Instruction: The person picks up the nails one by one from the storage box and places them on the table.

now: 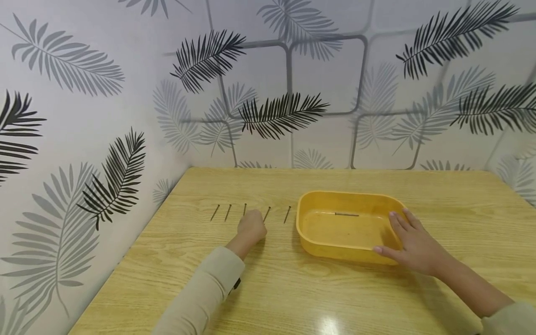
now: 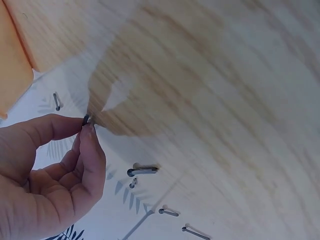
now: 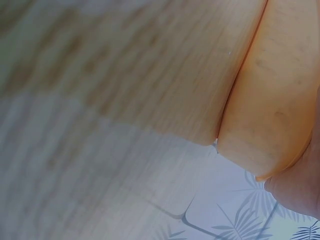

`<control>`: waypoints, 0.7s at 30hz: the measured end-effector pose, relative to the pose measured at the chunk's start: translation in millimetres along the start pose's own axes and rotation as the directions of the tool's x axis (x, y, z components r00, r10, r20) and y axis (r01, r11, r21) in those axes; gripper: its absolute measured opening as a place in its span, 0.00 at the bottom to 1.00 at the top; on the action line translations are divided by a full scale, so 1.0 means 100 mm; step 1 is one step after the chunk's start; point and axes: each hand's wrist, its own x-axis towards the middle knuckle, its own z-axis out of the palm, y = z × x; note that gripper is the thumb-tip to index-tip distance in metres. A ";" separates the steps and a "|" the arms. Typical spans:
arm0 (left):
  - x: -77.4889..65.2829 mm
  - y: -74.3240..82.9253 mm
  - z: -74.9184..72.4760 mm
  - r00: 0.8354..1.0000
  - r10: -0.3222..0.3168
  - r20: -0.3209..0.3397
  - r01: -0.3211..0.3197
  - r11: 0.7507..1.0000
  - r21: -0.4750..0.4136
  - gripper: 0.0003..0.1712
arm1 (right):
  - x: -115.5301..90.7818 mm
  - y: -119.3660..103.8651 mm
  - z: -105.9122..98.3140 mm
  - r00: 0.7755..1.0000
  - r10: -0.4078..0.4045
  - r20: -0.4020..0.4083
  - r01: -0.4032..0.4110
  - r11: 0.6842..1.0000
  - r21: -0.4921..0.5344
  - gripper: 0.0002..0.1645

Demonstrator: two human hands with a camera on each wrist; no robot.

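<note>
Thumb and forefinger of my left hand (image 1: 252,226) pinch a small dark nail (image 2: 86,120), whose shank is mostly hidden by the fingertips. From above, that hand covers the held nail. Around it on the wooden table several dark nails lie in a loose row, among them a left-end nail (image 1: 215,212) and a right-end nail (image 1: 287,214). My right hand (image 1: 418,246) rests at the right end of a yellow plastic tray (image 1: 349,251), fingers spread over the side rim and thumb at the front rim. One nail (image 1: 346,214) lies flat inside the tray.
The wooden table (image 1: 293,293) meets a wall (image 1: 326,144) with a leaf pattern at the back. Another patterned wall (image 1: 125,116) runs along the left side of the table. The tray stands just right of the row of nails.
</note>
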 end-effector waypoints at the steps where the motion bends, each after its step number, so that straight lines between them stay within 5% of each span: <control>1: 0.00 0.00 0.00 1.000 0.001 0.000 -0.001 1.000 0.000 0.06 | 0.00 0.00 0.00 1.000 -0.001 -0.001 0.001 1.000 -0.001 0.57; 21: -0.01 -0.03 -0.01 1.000 0.008 0.008 -0.008 1.000 0.010 0.05 | 0.00 0.01 0.00 1.000 0.005 -0.001 -0.005 1.000 -0.006 0.57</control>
